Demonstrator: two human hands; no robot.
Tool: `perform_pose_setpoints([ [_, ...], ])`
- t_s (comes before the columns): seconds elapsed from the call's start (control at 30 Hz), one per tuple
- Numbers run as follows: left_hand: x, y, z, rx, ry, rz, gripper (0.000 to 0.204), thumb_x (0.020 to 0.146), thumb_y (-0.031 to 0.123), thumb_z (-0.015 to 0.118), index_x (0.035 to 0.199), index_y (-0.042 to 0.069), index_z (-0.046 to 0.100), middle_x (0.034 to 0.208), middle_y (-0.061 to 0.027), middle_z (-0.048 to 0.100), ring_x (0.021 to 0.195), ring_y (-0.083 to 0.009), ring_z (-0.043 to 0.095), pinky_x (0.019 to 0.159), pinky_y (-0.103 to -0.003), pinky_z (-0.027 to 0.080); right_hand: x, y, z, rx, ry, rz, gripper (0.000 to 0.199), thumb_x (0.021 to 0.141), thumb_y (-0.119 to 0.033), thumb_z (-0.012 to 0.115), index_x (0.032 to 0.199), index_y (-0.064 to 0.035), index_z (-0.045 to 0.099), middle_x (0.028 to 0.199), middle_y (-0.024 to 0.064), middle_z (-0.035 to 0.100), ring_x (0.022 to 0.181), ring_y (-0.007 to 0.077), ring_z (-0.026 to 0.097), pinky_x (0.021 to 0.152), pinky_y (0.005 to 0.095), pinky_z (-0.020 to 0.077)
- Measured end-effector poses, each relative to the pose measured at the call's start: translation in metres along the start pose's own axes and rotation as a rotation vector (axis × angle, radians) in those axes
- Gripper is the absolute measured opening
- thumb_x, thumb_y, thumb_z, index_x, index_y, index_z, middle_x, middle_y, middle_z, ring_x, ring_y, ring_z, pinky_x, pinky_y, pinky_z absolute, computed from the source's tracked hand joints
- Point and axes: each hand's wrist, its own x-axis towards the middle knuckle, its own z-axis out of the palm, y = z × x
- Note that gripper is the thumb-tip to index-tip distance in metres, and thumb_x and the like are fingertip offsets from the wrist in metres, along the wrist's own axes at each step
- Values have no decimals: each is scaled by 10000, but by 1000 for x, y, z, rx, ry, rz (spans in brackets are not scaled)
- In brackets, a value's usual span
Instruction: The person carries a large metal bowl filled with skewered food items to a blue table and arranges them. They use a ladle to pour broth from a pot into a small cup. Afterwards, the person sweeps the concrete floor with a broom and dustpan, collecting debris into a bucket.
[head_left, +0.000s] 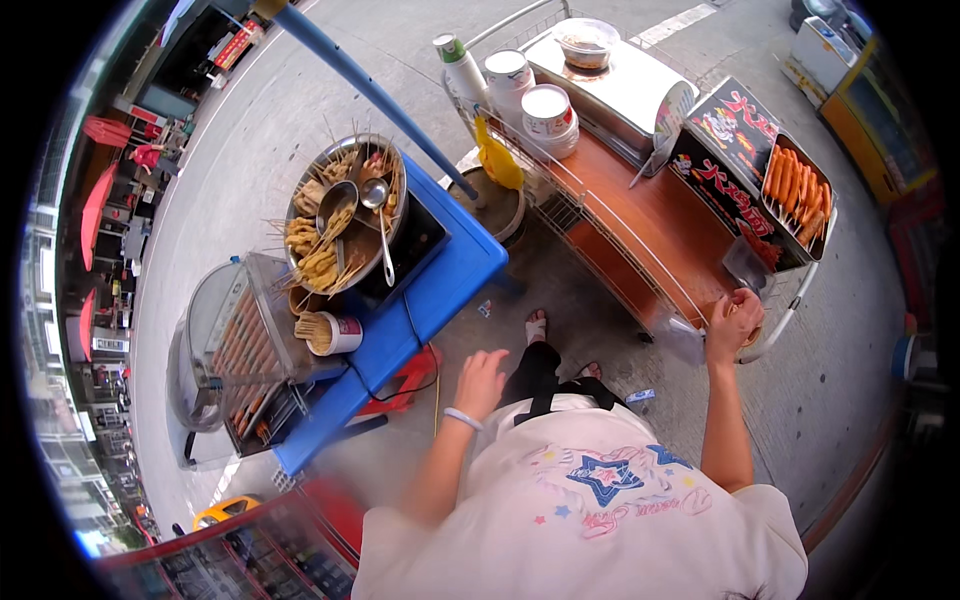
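My right hand (pixel 733 325) is over the near right corner of the brown cart top (pixel 640 220), its fingers curled together. What they hold, if anything, is hidden from me. Close by hangs a clear plastic bag (pixel 680 342), and a clear plastic container (pixel 746 264) sits just beyond. Above it, grilled sausages (pixel 797 190) stand in a tray beside a black printed box (pixel 725 150). Nothing is in my left hand (pixel 480 383), which hovers in front of my body with its fingers loosely apart, short of the blue table (pixel 440 285).
On the table, a round pot (pixel 388 262) holds skewered food and two ladles (pixel 375 193). Beside it are a tub of sticks (pixel 335 333) and a covered sausage roller (pixel 245 350). A blue pole (pixel 365 90) rises near a bucket (pixel 490 205). Paper bowls (pixel 548 112) are stacked on the cart.
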Motion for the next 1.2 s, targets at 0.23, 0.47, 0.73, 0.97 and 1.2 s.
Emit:
perform_pose_setpoints([
  [0.23, -115, -58, 31, 9, 206, -282, 425, 716, 0, 631, 1124, 110, 587, 773, -99, 545, 800, -296, 562, 744, -406, 469, -120, -48, 63, 109, -844, -210, 337, 711, 9, 621, 1013, -101, 519, 877, 85, 587, 959, 295, 513, 823, 433, 397],
  [0.47, -224, -162, 77, -87, 62, -896, 623, 690, 61, 626, 1299, 117, 505, 1000, -180, 653, 1002, -347, 601, 874, -423, 471, -255, 86, 26, -351, -1298, 485, 645, 661, -82, 704, 1266, -186, 503, 1220, 120, 601, 1201, 319, 521, 982, 481, 401],
  [0.73, -334, -231, 117, -79, -265, -1219, 928, 719, 96, 638, 1493, 254, 151, 1339, -183, 500, 1222, -384, 484, 1059, -425, 349, -280, 88, -67, -616, -1203, 546, 888, 659, -67, 692, 1443, -233, 308, 1219, 119, 605, 1203, 298, 527, 1017, 557, 318],
  [0.97, -330, -249, 136, 83, -594, -1103, 1075, 767, 162, 680, 1473, 365, -105, 1456, -179, 358, 1367, -487, 202, 1062, -656, 191, -381, 36, -128, -527, -1124, 389, 944, 591, -61, 711, 1427, -290, 337, 1133, 160, 633, 1173, 332, 538, 959, 504, 392],
  [1.2, -277, -236, 172, 142, -597, -573, 1059, 797, 244, 692, 1487, 206, -111, 1490, -182, 297, 1388, -402, 224, 1105, -564, 206, -440, 76, -262, -435, -1461, 903, 1219, 695, -223, 774, 1477, -230, -160, 1544, 237, 19, 1427, 367, 130, 1100, 629, 49],
])
